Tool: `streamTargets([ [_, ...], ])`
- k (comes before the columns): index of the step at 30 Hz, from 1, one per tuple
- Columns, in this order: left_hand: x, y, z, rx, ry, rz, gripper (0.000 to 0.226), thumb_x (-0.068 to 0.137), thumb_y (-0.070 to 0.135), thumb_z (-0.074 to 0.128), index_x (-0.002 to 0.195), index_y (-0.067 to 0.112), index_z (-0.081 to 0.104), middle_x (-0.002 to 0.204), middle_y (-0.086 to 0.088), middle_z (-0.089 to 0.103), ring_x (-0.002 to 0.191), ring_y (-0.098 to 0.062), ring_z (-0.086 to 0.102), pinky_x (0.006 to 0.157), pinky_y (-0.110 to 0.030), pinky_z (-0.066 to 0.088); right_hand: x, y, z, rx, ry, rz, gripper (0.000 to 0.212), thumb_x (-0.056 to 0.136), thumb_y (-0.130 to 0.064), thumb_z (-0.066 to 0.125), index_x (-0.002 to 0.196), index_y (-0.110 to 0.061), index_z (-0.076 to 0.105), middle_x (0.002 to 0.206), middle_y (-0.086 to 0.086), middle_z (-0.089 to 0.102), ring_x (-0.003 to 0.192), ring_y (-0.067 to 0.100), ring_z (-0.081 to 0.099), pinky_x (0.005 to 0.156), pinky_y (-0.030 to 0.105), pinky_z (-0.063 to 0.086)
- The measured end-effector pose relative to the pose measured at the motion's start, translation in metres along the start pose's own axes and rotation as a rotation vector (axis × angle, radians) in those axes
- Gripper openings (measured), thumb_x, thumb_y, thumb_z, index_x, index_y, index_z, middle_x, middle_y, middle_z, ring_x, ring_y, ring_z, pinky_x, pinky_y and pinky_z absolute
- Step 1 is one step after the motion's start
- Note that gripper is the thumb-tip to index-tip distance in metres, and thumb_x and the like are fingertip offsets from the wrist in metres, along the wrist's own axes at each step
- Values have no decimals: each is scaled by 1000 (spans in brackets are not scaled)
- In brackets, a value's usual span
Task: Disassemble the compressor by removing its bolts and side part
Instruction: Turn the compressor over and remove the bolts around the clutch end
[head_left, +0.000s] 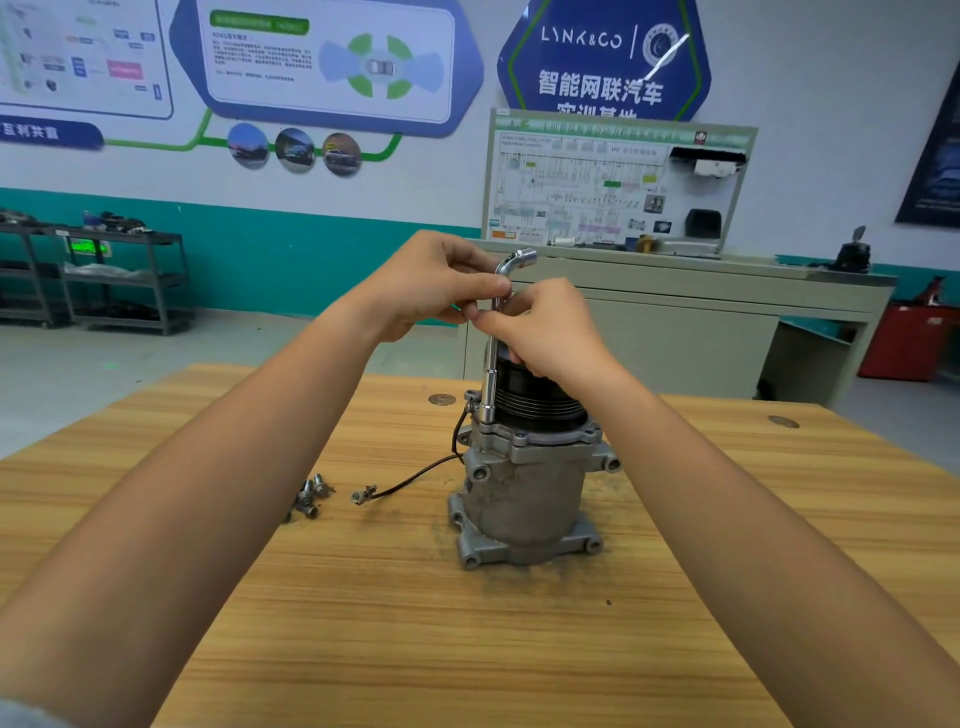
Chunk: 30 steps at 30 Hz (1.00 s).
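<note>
A wooden table fills the lower frame of a workshop. Metal shelving carts stand at left against a teal-banded wall; a wiring-diagram board sits on a grey cabinet at centre right, beneath a blue Lynk & Co sign. A red container stands far right.

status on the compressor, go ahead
Hands: left hand and right hand pinch the wrench. Wrench upright, socket down on compressor flange. Some loose bolts on table, nothing blocking.
</note>
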<state>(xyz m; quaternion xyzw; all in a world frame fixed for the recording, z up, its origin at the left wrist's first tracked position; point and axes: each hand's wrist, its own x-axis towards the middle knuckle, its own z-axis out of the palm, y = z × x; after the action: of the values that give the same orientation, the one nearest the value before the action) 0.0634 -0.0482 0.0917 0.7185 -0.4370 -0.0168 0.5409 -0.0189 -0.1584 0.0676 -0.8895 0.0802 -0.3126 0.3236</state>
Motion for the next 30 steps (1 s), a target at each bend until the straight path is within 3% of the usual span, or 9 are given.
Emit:
streamTargets([
  [4, 1, -1, 8, -7, 54, -24, 9, 83, 19, 70, 82, 13, 63, 67, 3, 59, 47, -1, 49, 48, -14, 42, -2, 0, 4, -26, 61, -35, 34, 86, -22, 62, 55, -17, 49, 49, -1, 48, 43, 10, 42, 47, 24, 34],
  [10, -15, -6, 2, -102, -112, 41, 13, 92, 8, 54, 97, 13, 66, 72, 2, 56, 52, 0, 45, 53, -12, 39, -3, -1, -7, 283, -177, 109, 23, 91, -13, 54, 68, -13, 55, 29, -9, 38, 23, 2, 30, 29, 12, 21],
  [13, -17, -7, 3, -74, -45, 46, 12, 91, 7, 56, 93, 14, 66, 81, -8, 56, 56, -2, 45, 53, -13, 38, -3, 0, -4, 130, -77, 56, 24, 88, -25, 59, 66, -14, 57, 36, -8, 44, 28, 0, 34, 31, 14, 27],
  [17, -16, -11, 10, -126, 49, 7, 5, 88, 7, 59, 90, 9, 63, 73, 0, 59, 56, -6, 44, 52, -16, 37, -2, 4, 5, 60, 126, -11, 28, 82, -32, 66, 61, -17, 57, 51, -6, 50, 50, 1, 37, 43, 20, 33],
  [20, -14, -13, 10, -154, 58, 6, 5, 88, 8, 61, 85, 11, 59, 60, 7, 53, 50, -5, 41, 50, -16, 34, -1, 4, 7, 23, 126, -36, 26, 84, -29, 63, 74, -6, 70, 47, -7, 47, 48, 0, 37, 40, 19, 33],
  [25, -15, -13, 2, -76, -114, 4, 17, 94, 11, 52, 99, 19, 66, 77, 3, 54, 54, 2, 45, 55, -14, 37, -1, 2, 3, 89, 27, -4, 21, 91, -22, 56, 87, -6, 70, 51, -3, 44, 45, 8, 38, 43, 21, 28],
  [30, -13, -12, 8, 7, 12, -16, 7, 90, 18, 60, 87, 17, 65, 71, 6, 55, 59, 0, 47, 55, -13, 39, -5, 2, 5, -35, 76, -40, 24, 87, -33, 60, 80, -12, 69, 50, -3, 48, 47, 11, 46, 46, 23, 35],
])
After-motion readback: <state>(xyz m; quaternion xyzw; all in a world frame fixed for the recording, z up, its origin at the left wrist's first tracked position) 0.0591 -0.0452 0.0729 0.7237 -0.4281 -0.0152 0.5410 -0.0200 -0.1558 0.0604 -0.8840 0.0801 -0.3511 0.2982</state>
